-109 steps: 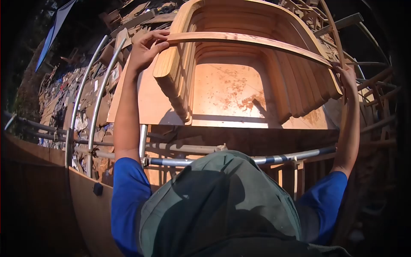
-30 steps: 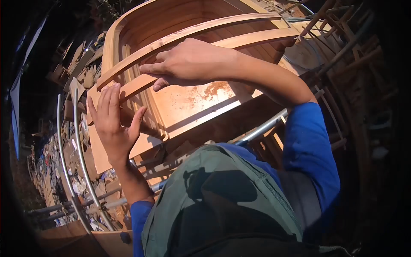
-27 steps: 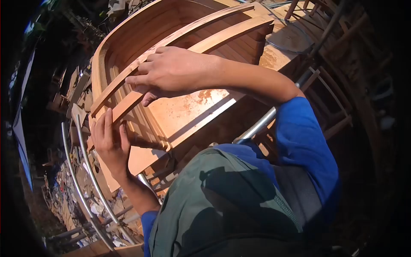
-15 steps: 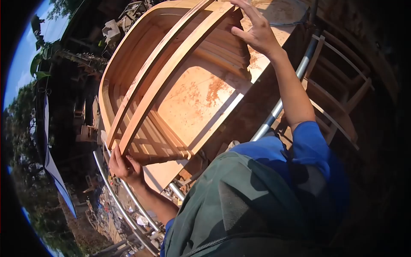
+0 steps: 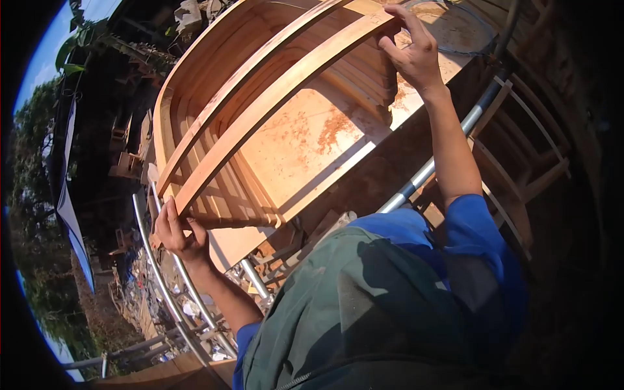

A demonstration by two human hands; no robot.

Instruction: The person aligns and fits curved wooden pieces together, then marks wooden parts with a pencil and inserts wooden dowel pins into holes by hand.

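My left hand (image 5: 183, 235) is closed on the lower left end of a wooden slat (image 5: 224, 146), thumb and fingers at its tip. At the upper right end of this slat, my right hand (image 5: 416, 58) grips with thumb below and fingers over the top. A second wooden slat (image 5: 237, 91) runs beside it, farther from me, with a gap between them. Both span a stack of nested, curved U-shaped wooden frames (image 5: 165, 123). Under the frames lies a pale board (image 5: 286, 143) dusted with reddish sawdust.
Metal pipes (image 5: 416, 182) run below the board, and more pipes (image 5: 162, 286) stand at left. Wooden chair frames (image 5: 520, 149) are in shade at right. Scraps and litter (image 5: 140, 286) cover the ground at lower left. A coil of wire (image 5: 484, 32) lies upper right.
The near slat has shifted away from the second slat, widening the gap between them. Both hands have stayed on its ends. The view has also shifted slightly.
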